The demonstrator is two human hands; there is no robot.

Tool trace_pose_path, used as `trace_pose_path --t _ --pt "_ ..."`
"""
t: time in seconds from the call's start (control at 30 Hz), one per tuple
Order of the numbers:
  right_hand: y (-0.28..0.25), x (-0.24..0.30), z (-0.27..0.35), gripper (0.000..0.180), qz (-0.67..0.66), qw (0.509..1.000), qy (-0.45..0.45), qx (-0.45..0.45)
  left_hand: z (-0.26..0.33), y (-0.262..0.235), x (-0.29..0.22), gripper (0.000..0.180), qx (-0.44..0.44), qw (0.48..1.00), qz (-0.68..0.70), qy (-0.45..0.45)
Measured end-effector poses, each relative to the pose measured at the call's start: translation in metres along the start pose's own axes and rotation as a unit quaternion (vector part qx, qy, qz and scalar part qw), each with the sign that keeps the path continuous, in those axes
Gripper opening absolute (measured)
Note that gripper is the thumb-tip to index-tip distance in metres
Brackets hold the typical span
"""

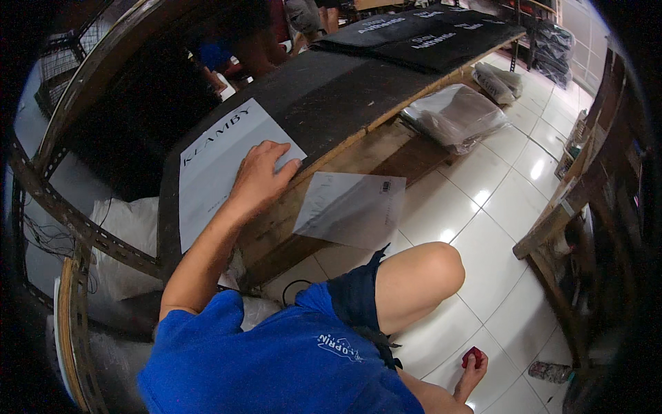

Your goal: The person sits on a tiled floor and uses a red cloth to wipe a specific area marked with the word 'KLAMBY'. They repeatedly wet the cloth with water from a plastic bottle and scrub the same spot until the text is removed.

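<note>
My left hand lies palm down on a white printed plastic bag or sheet at the table's near edge. Its thumb and forefinger are spread apart, and the other fingers are partly hidden. A small red object, its kind unclear, sits in the closed fingers of my right hand, low at the right above the floor. Just off the table edge, right of my left hand, is a translucent printed plastic bag; what supports it cannot be made out.
Black printed pieces lie on the far end of the dark table. Clear plastic packs rest on a shelf beneath. A wooden rack stands right of the tiled floor. People are beyond the table.
</note>
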State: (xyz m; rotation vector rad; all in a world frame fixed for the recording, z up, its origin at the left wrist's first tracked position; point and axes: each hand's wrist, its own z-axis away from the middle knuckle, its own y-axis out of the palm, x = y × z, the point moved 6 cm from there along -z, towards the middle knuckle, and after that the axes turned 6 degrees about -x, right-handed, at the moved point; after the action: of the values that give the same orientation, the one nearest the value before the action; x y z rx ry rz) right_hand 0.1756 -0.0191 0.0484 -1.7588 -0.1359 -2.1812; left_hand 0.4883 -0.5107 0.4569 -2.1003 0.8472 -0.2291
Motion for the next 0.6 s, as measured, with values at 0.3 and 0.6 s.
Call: trace_pose_path --t 0.3,0.6 --pt "-0.006 -0.002 0.006 0.019 -0.068 0.997 0.020 -0.012 -0.026 0.004 -0.008 0.016 -0.036 0.999 0.011 0.025" --pt "-0.043 -0.003 0.023 0.015 -0.081 0.992 0.004 -0.096 -0.016 0.033 -0.214 0.006 0.010 0.924 0.151 0.350"
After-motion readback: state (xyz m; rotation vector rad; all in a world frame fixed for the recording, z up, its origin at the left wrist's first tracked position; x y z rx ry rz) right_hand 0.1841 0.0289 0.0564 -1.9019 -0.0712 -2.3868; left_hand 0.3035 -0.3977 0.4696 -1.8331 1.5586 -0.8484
